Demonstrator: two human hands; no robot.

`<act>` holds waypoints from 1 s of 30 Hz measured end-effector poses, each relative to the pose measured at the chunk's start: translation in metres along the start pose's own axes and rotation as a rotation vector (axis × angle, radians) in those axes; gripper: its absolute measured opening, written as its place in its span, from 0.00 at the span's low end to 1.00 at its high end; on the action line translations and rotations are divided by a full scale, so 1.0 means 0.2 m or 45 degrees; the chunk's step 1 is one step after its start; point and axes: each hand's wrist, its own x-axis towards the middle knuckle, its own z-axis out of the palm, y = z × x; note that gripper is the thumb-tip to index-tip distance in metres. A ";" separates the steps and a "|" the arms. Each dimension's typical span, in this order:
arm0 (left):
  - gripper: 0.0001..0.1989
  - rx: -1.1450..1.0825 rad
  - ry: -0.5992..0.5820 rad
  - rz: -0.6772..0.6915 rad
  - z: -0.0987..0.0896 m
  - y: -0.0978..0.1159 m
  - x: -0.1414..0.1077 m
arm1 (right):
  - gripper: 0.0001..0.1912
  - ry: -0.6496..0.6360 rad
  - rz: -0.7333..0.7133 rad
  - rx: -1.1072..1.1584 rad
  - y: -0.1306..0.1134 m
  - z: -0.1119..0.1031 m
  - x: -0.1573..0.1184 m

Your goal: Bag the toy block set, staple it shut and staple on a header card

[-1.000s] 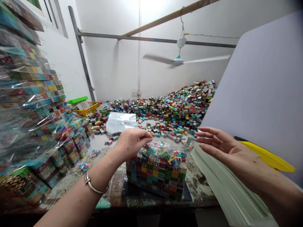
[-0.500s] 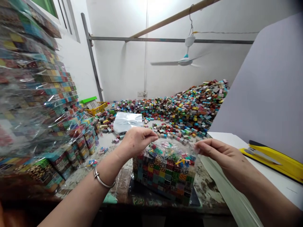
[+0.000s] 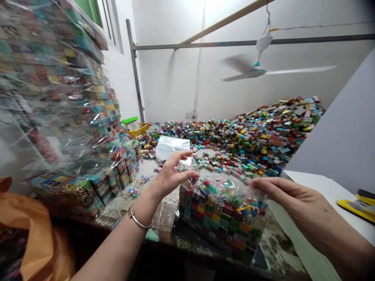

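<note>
A clear plastic bag (image 3: 219, 224) packed with a block of small colourful boxes stands at the table's front edge. Small bright plastic figures (image 3: 247, 208) lie on top of the boxes, under the film. My left hand (image 3: 171, 175) is at the bag's upper left corner, thumb and forefinger spread apart, the thumb close to the film. At the upper right corner, my right hand (image 3: 288, 199) pinches the bag's loose edge between thumb and fingers. A dark flat base (image 3: 187, 234) shows beneath the bag.
Wrapped packs of boxes (image 3: 99, 93) are stacked high on the left. A large heap of loose boxes (image 3: 263, 136) spreads along the wall. Flat plastic bags (image 3: 172, 146) lie behind my left hand. A yellow and black tool (image 3: 359, 205) rests at right; a fan (image 3: 256, 71) hangs above.
My left thumb and forefinger have parted from their pinch at the bag's edge. My right hand keeps its pinch. The view has turned left, showing an orange sack at lower left.
</note>
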 end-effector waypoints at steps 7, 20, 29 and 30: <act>0.15 -0.766 0.143 -0.364 0.05 -0.16 -0.08 | 0.24 0.043 0.047 -0.049 0.09 -0.01 0.03; 0.13 -0.612 0.501 -0.344 0.13 -0.13 -0.06 | 0.20 0.142 -0.069 -0.013 0.05 -0.07 0.06; 0.15 -0.227 0.324 -0.208 0.10 -0.09 -0.03 | 0.22 0.130 0.134 0.104 -0.01 -0.03 0.02; 0.21 -0.080 0.316 -0.064 0.08 -0.06 -0.02 | 0.22 0.117 0.117 0.077 0.00 -0.03 0.02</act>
